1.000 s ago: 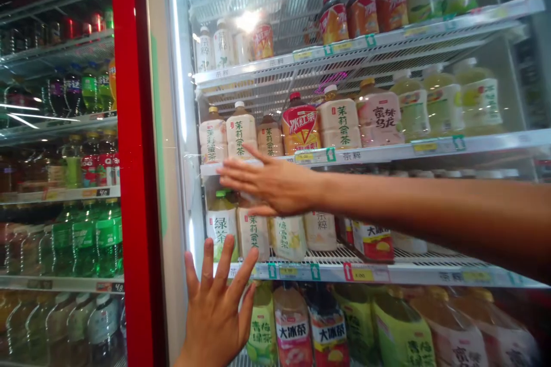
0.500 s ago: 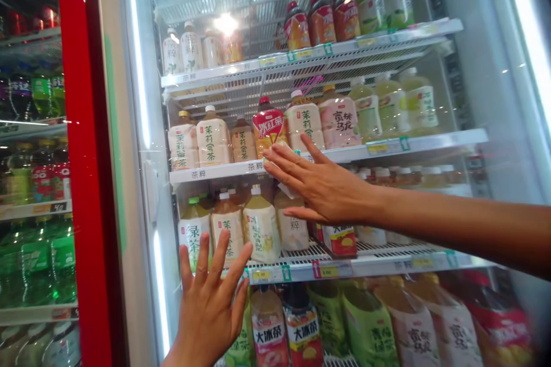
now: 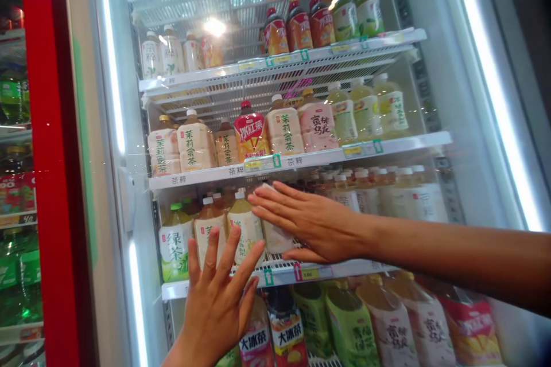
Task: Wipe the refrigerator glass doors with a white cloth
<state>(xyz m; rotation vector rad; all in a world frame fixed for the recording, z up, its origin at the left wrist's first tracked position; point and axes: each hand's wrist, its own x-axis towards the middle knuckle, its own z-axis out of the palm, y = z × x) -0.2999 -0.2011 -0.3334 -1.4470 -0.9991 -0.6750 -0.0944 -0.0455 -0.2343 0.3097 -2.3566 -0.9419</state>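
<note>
My left hand [image 3: 217,298] is spread open against the glass door, palm forward, in front of the lower shelf. My right hand [image 3: 318,223] reaches in from the right with its fingers stretched flat against the glass. A bit of white tissue [image 3: 267,186] shows at its fingertips; most of it is hidden under the hand. Behind the glass, near both hands, are a bottle with a green cap [image 3: 175,241] and a pale-labelled bottle [image 3: 245,229]. Above the right hand is a red-labelled bottle [image 3: 252,132] on the middle shelf.
Lit shelves of bottled drinks fill the cooler. A handle [image 3: 127,198] sits on the door's left side. Bright light strips run down both sides, the right strip [image 3: 486,80] included. A red frame [image 3: 47,183] borders another drinks cooler at left.
My right hand has slid down the glass, from the middle shelf's edge to the bottles below it. My left hand stays spread. The view has turned slightly right.
</note>
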